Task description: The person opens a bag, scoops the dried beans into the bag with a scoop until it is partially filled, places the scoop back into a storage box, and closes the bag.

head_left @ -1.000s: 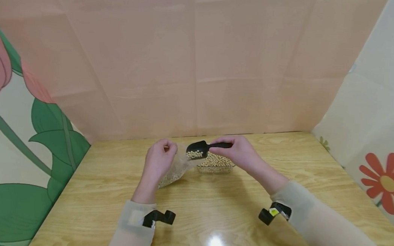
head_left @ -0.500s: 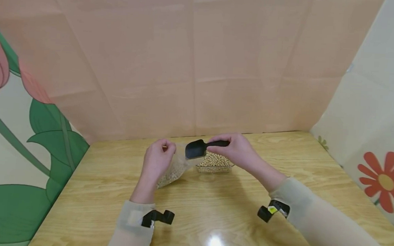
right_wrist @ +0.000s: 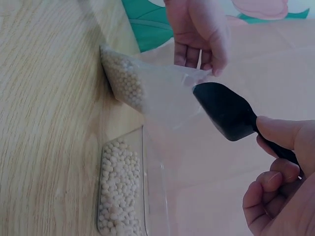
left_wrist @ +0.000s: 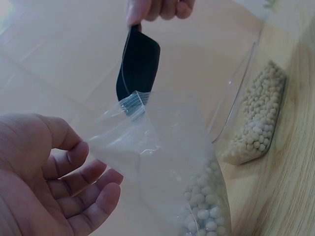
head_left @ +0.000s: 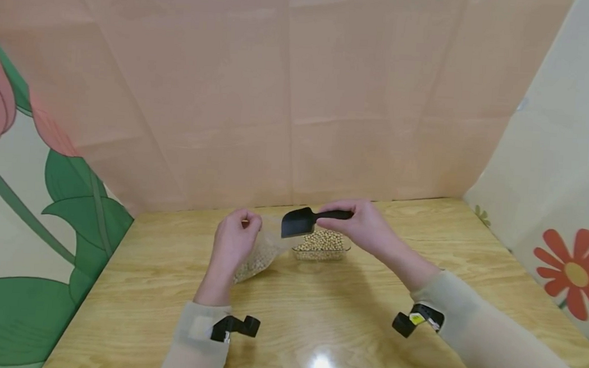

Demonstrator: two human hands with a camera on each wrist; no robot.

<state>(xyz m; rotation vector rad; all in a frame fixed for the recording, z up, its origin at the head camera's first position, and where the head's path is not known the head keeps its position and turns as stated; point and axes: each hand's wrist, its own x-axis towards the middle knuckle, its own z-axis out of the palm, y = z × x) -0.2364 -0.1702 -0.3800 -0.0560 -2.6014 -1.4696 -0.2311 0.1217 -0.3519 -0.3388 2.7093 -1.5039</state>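
Observation:
My left hand pinches the rim of a clear zip bag between thumb and forefinger. Pale round beans fill the bag's lower part, which rests on the table. In my right hand is the handle of a black scoop, gripped by thumb and fingers. The scoop's tip is at the bag's mouth, and its bowl shows no beans in the head view. Beside the bag, partly below the scoop, stands a clear plastic box holding more of the same beans.
The wooden table ends at a pink-covered wall behind the bag and box. A painted wall panel borders the left side, and a pale wall with a red flower borders the right.
The beans seen in the scoop one second ago are gone from it. My right hand has since shifted the scoop slightly right. My left hand keeps its hold on the bag.

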